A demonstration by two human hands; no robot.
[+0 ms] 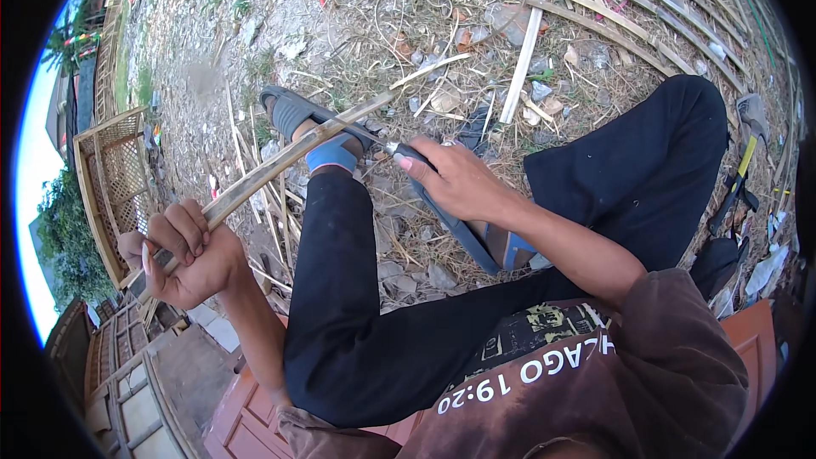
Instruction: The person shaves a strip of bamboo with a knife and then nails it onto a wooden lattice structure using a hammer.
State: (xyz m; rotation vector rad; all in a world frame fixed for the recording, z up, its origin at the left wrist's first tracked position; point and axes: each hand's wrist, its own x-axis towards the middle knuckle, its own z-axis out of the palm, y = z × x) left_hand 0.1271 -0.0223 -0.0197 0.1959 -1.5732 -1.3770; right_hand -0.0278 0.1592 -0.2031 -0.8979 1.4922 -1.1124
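Observation:
My left hand (191, 255) is closed round the near end of a long bamboo strip (276, 161). The strip slants up and to the right, past my sandalled foot (293, 115). A thin sliver (429, 72) sticks out beyond its far end. My right hand (459, 180) grips the dark handle of a knife (410, 155), thumb along it. The blade points up-left and meets the strip near the foot; its exact contact is hard to make out.
Long bamboo slats (633, 13) lie at the far right, and loose strips and shavings litter the stony ground. A hatchet-like tool with a yellow-and-black handle (745, 157) lies at the right. A lattice bamboo frame (115, 178) stands at the left. Beneath me is a reddish panel (242, 412).

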